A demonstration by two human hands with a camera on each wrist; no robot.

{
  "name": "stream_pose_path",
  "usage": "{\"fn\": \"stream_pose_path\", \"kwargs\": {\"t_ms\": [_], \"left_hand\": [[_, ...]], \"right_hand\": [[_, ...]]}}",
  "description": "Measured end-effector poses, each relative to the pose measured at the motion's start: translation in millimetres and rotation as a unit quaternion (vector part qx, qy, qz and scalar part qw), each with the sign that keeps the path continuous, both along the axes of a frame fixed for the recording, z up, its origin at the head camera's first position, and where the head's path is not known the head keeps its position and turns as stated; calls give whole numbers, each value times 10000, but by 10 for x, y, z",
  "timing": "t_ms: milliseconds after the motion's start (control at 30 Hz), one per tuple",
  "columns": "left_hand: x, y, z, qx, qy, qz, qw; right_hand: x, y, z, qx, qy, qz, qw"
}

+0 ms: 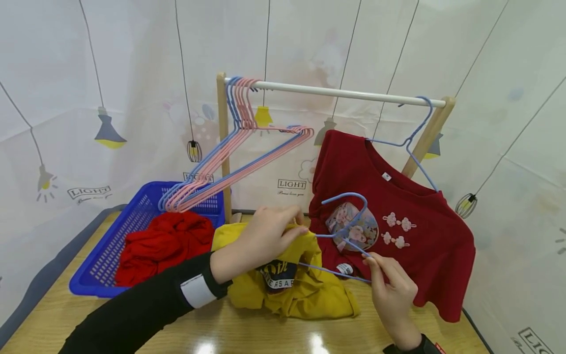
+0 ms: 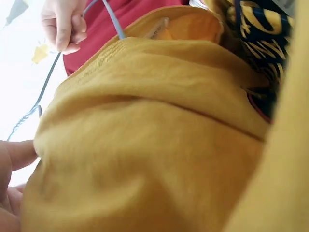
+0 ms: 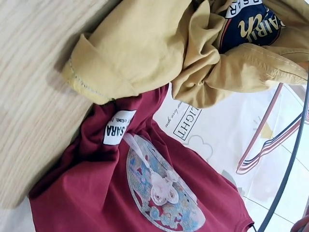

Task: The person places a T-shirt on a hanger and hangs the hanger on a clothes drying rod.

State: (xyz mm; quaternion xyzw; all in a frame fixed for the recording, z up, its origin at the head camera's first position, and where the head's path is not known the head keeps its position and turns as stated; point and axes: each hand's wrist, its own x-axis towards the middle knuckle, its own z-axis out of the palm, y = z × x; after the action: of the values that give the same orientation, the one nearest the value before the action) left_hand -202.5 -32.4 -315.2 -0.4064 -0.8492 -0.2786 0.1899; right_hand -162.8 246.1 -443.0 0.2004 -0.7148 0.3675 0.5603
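Note:
My left hand (image 1: 297, 227) grips the collar edge of a yellow shirt (image 1: 305, 292) that lies bunched on the wooden table (image 1: 247, 329). My right hand (image 1: 370, 259) pinches the wire of a blue hanger (image 1: 353, 195), one arm of which runs into the yellow shirt's neck opening. In the left wrist view the yellow shirt (image 2: 154, 145) fills the frame, with my left fingertips (image 2: 17, 153) at its edge and my right hand (image 2: 63, 26) holding the blue hanger (image 2: 48, 75). The right wrist view shows the yellow shirt (image 3: 159, 48) but not my right hand.
A dark red shirt (image 1: 411, 231) hangs on another blue hanger from the wooden rack's white rod (image 1: 349, 93). Several empty pink and blue hangers (image 1: 239, 147) hang at the rod's left end. A blue basket (image 1: 128, 221) holds a red garment (image 1: 165, 243).

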Motion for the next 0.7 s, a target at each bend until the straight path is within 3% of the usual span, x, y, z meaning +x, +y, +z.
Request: {"fn": "stream_pose_path", "kwargs": {"t_ms": [167, 433, 700], "left_hand": [[17, -94, -37, 12, 307, -138, 9994], [59, -168, -61, 100, 433, -130, 9989], [45, -122, -64, 795, 868, -344, 9925]], "right_hand": [[-2, -20, 5, -99, -39, 48, 9999], [4, -64, -1, -158, -196, 141, 9996], [7, -119, 32, -123, -155, 256, 9995]]}}
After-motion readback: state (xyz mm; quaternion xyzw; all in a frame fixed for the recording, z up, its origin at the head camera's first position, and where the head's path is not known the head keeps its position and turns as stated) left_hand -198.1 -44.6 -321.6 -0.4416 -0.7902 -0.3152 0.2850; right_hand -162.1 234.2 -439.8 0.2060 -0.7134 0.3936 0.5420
